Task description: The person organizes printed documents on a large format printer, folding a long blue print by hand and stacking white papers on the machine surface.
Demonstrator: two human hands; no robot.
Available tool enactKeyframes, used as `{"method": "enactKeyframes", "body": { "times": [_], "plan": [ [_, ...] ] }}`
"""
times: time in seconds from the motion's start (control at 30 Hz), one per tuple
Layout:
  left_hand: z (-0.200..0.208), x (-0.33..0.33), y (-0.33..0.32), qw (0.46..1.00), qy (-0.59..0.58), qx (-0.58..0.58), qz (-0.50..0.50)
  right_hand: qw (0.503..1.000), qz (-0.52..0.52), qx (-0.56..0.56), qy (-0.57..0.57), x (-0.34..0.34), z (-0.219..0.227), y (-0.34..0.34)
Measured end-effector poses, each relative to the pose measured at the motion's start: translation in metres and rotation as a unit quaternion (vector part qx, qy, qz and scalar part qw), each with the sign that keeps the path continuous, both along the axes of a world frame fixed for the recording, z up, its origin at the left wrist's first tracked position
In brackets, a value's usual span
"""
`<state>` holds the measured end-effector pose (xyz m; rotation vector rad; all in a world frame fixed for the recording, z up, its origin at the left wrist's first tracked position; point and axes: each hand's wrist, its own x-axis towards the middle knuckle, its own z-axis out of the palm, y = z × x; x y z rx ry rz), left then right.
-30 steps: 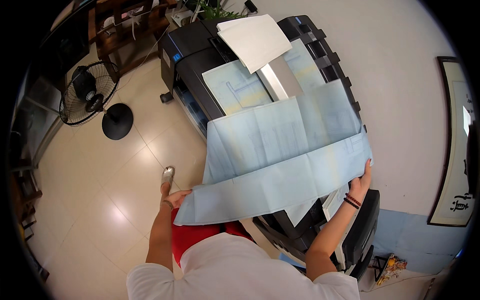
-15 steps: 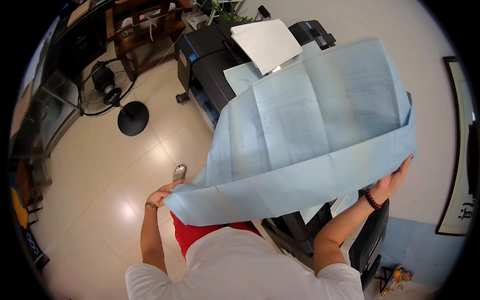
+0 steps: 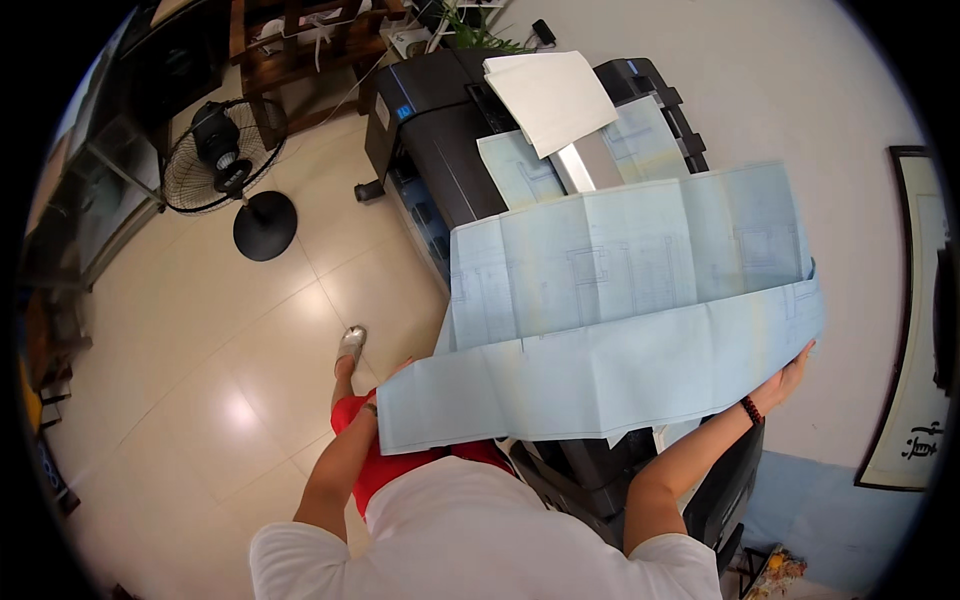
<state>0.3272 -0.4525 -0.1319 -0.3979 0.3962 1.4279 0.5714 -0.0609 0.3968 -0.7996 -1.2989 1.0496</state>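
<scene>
A large pale blue blueprint sheet [image 3: 590, 370] with crease lines and faint line drawings spans the space between my hands. Its near part is folded up and over, making a broad band across the front. My left hand [image 3: 392, 378] grips the left end of that fold; the sheet hides most of its fingers. At the right end, my right hand [image 3: 793, 376] holds the fold from below and behind, fingertips at the edge. The far part of the sheet lies over a black wide-format machine [image 3: 435, 130].
On the machine rests a folded white paper stack [image 3: 552, 98], with another blueprint [image 3: 645, 140] beneath it. A black standing fan [image 3: 265, 225] is on the tiled floor to the left. A framed hanging [image 3: 905, 400] is on the right wall, and black equipment [image 3: 595, 475] stands close by my right arm.
The sheet's far edge has come down toward me, uncovering more of the machine and the other blueprint. My left hand has moved right and inward, and the folded band lies straighter.
</scene>
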Motion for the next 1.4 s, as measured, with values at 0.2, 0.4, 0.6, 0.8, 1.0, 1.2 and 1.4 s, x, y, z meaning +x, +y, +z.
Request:
{"method": "enactKeyframes", "body": {
  "times": [0.2, 0.4, 0.6, 0.8, 1.0, 1.2, 1.4],
  "plan": [
    [0.033, 0.007, -0.007, 0.996, -0.03, -0.008, 0.078, 0.997, 0.031, -0.061, 0.036, 0.035, -0.004, 0.006],
    [-0.041, -0.003, -0.05, 0.99, 0.031, -0.013, 0.137, 0.995, -0.039, 0.004, -0.093, 0.058, -0.042, 0.014],
    [-0.037, -0.06, -0.107, 0.99, 0.055, 0.07, 0.106, 0.987, -0.053, -0.139, 0.053, 0.101, -0.102, 0.06],
    [0.074, -0.111, -0.09, 0.947, 0.27, 0.028, 0.171, 0.982, -0.061, -0.173, 0.052, 0.124, -0.162, 0.076],
    [0.13, -0.148, -0.085, 0.923, 0.329, -0.134, 0.15, 0.98, -0.112, -0.161, -0.044, 0.135, -0.188, 0.079],
    [0.127, -0.185, -0.113, 0.855, 0.473, -0.181, 0.109, 0.967, -0.114, -0.212, 0.08, 0.146, -0.183, 0.086],
    [0.122, -0.193, -0.112, 0.926, 0.331, -0.174, 0.06, 0.972, -0.121, -0.174, 0.1, 0.141, -0.185, 0.088]
  ]
}}
